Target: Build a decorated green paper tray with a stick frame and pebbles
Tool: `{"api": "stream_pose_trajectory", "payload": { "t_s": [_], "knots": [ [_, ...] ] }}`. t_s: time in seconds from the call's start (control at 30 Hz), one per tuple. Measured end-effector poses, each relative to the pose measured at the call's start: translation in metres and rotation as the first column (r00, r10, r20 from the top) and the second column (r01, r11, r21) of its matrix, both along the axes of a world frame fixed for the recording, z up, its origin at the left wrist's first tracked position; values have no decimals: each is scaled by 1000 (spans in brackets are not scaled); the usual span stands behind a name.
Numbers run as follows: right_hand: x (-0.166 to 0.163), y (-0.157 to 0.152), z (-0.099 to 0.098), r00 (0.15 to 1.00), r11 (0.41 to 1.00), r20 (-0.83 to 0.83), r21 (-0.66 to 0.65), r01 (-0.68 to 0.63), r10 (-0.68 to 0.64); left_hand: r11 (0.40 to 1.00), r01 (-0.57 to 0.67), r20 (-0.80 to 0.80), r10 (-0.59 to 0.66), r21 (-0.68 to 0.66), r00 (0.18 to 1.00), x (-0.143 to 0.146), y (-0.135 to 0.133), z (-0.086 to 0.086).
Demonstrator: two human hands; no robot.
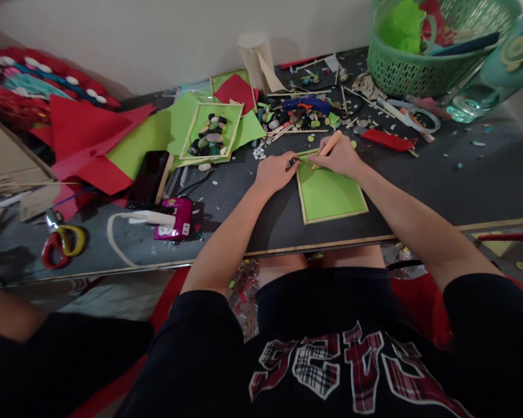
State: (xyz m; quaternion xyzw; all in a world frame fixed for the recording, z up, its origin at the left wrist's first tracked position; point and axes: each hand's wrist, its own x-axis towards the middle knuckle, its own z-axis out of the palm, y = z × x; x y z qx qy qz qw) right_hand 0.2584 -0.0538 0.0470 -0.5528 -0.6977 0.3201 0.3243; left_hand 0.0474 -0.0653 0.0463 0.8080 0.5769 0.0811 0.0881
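Observation:
In front of me a light green card (333, 194) with a thin pale stick border lies flat on the dark table. My right hand (340, 158) is closed round an orange marker (331, 143), its lower end down at the card's upper part. At the card's upper left corner is my left hand (275, 173), fingers pinched together by the border. A small dark thing shows at those fingertips, too small to name. Farther left, a similar framed green card (190, 132) bears several dark and pale pebbles (212, 138).
Red paper sheets (87, 145), a black phone (148, 177), a purple power socket (176, 217) and scissors (63, 244) lie leftward. Behind are loose pebbles, sticks, a blue glue gun (307, 104) and a paper roll (258, 61). A red cutter (386, 139), green basket (412, 72) and bottle (483, 87) stand rightward.

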Motion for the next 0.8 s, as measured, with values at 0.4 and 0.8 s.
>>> {"api": "stream_pose_trajectory", "payload": {
  "t_s": [0.4,0.8],
  "knots": [
    [34,32,-10,971,965,15,119,234,-238,1000,24,24,-24,14,999,-2,2,-4],
    [31,26,-11,991,985,13,104,134,-136,1000,17,22,-18,19,1000,-2,3,-5]
  ]
}}
